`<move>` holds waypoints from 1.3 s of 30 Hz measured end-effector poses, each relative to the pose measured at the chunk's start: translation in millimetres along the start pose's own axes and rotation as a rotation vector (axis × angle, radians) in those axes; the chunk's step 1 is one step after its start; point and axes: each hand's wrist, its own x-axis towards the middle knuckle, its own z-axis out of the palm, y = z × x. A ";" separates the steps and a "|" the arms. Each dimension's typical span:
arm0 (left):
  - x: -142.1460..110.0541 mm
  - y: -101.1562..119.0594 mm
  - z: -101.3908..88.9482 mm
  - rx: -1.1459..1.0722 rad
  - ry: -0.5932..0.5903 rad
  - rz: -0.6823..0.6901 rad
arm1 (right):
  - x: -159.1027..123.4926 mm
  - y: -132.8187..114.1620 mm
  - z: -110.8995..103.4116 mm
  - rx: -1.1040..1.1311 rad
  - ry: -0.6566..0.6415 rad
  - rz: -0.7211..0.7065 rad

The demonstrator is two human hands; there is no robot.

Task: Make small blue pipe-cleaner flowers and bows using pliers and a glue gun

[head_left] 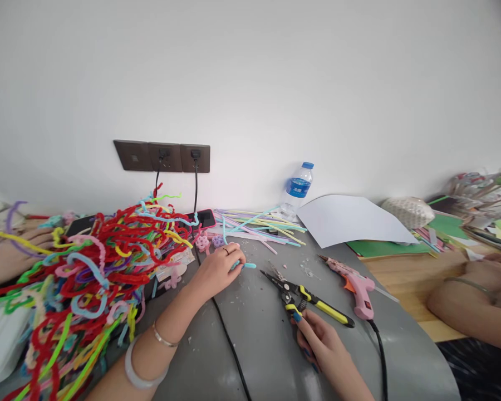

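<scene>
In the head view, my left hand (pixel 224 264) was closed in a pinch around the blue stem (pixel 249 266), one end poking out past my fingertips over the table (pixel 271 345) and another length standing up behind my knuckles; my right hand (pixel 323 334) had its fingers curled in, pinching the near handle of the pliers (pixel 291 288), whose handles stood spread, the far one free of my grip; the tips pointed toward the stem, a short stretch of grey between them.

On my left, the pile (pixel 125 245) crowded up near my forearm, leaving little room there; between my arms the grey ran down to the bottom of the view, crossed by the cord (pixel 229 340); ahead, loose stems (pixel 259 225) and the bottle (pixel 298 186) bordered the wall; to the right, the glue gun (pixel 363 292) lay beyond the pliers' far handle, with a gap between, near the table's curved edge; white paper (pixel 350 220) overlapped that edge.
</scene>
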 end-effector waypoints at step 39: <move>7.9 -10.0 -2.3 -0.501 0.329 -0.172 | 1.2 -4.9 -1.5 -0.017 -0.003 0.021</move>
